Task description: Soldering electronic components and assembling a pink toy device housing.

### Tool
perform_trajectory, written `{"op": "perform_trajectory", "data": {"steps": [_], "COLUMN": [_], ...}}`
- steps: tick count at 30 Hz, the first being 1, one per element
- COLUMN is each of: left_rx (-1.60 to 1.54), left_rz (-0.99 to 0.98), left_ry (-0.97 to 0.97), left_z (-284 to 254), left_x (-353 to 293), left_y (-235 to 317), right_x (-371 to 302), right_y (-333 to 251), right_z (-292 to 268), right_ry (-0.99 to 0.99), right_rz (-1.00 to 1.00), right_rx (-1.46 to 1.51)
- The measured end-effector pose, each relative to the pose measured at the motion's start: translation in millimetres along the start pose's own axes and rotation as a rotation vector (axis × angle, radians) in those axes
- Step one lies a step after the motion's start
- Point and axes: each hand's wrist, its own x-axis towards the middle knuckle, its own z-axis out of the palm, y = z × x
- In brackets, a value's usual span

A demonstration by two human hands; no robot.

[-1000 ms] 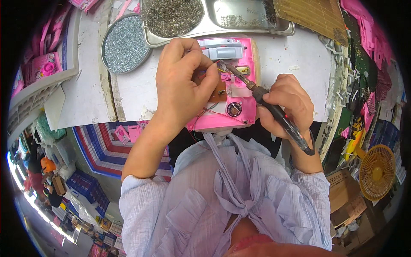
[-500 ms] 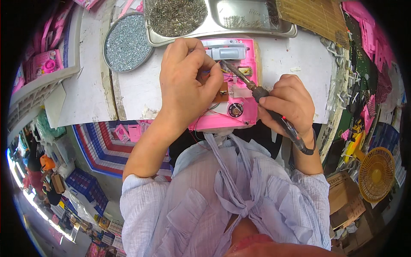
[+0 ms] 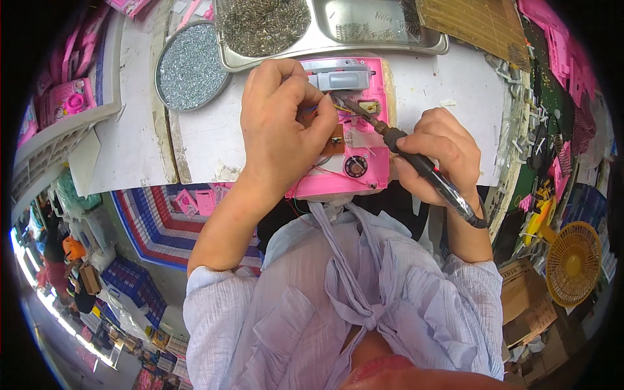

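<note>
A pink plastic toy housing (image 3: 318,186) lies open on the white table, its inside facing up. In it sit a grey plastic part (image 3: 343,80), a small brown circuit board (image 3: 335,140), a round black speaker (image 3: 355,166) and thin wires. My right hand (image 3: 443,155) is closed round the black handle of a soldering iron (image 3: 426,170), whose tip reaches in among the wires below the grey part. Over the left side of the housing, my left hand (image 3: 284,117) is pinched close to that tip; what its fingertips hold is too small to make out.
Beyond the housing stands a steel tray (image 3: 316,40) with small springs. A round dish (image 3: 193,65) of small screws is left of it, and cardboard (image 3: 478,29) lies at the far right. A striped crate (image 3: 156,224) is below the table's left edge; a yellow fan (image 3: 572,263) is at right.
The soldering iron has turned slightly in my right hand, and its tip stays among the wires. My left hand holds its pinch almost unmoved. The view has shifted a little.
</note>
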Motion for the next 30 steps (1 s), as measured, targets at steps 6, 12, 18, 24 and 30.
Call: {"op": "perform_trajectory", "data": {"steps": [6, 12, 18, 24, 30], "left_rx": [0.028, 0.016, 0.034, 0.038, 0.038], "left_rz": [0.038, 0.037, 0.029, 0.017, -0.005], "left_ry": [0.025, 0.035, 0.022, 0.033, 0.025], "left_z": [2.2, 2.7, 2.1, 3.4, 3.4], "left_x": [-0.6, -1.9, -2.7, -2.9, -3.4], "left_y": [-1.9, -1.5, 0.5, 0.5, 2.2], "right_x": [1.4, 2.3, 2.9, 0.0, -1.6], "right_y": [2.0, 3.4, 5.0, 7.5, 6.2], "right_z": [2.1, 3.1, 1.9, 3.6, 1.7], "right_ry": [0.007, 0.012, 0.001, 0.022, 0.025], "right_rz": [-0.004, -0.010, -0.015, -0.017, 0.008], "right_rx": [0.002, 0.015, 0.011, -0.010, 0.002]}}
